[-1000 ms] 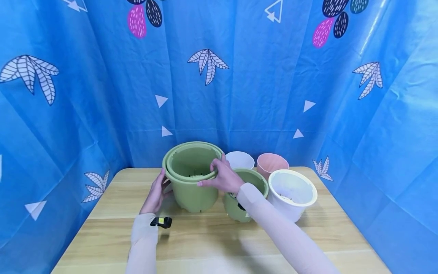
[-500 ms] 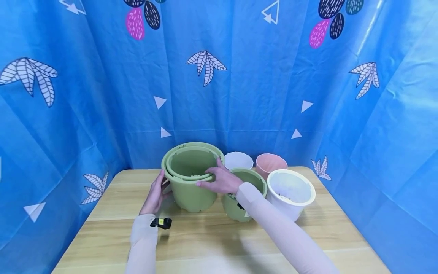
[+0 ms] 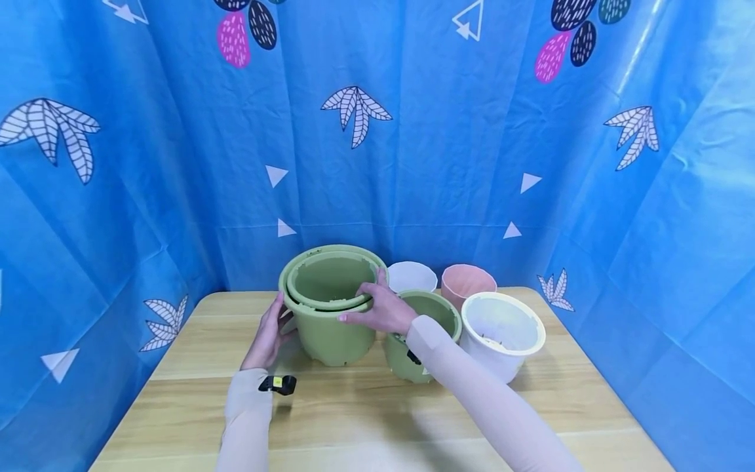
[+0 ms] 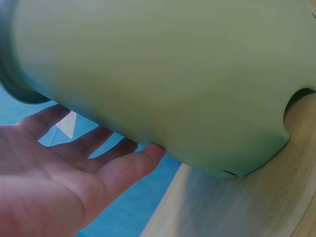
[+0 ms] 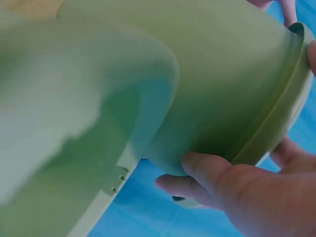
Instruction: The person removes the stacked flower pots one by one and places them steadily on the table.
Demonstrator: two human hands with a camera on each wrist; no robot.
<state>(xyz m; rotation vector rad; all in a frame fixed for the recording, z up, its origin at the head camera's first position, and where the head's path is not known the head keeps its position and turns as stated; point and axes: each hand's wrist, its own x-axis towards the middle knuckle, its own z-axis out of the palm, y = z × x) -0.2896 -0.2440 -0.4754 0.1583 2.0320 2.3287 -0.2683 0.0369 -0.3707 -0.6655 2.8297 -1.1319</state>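
Observation:
A large green flowerpot [image 3: 333,339] stands upright at the back left of the table. Nested in its mouth is a slightly smaller green flowerpot [image 3: 324,276], a little tilted, with a narrow dark gap between the two rims at the front. My left hand [image 3: 269,333] rests against the large pot's left side; in the left wrist view its fingers [image 4: 94,140] are fairly straight, touching the wall. My right hand [image 3: 386,308] grips the inner pot's right rim, fingers over the edge and thumb outside, low against the outer pot. The inner pot's lower part is hidden.
Right of the nested pair stands a smaller green pot [image 3: 407,360], under my right wrist. A white pot [image 3: 501,364] is beside it. Behind them are a small white pot [image 3: 407,272] and a pink pot [image 3: 468,278]. Blue curtains [image 3: 366,183] enclose the wooden table [image 3: 330,419].
The inner pot has tilted slightly; its drain holes have gone from sight and a dark gap has appeared at the front rim. My right fingers have shifted a little; the left hand stays put.

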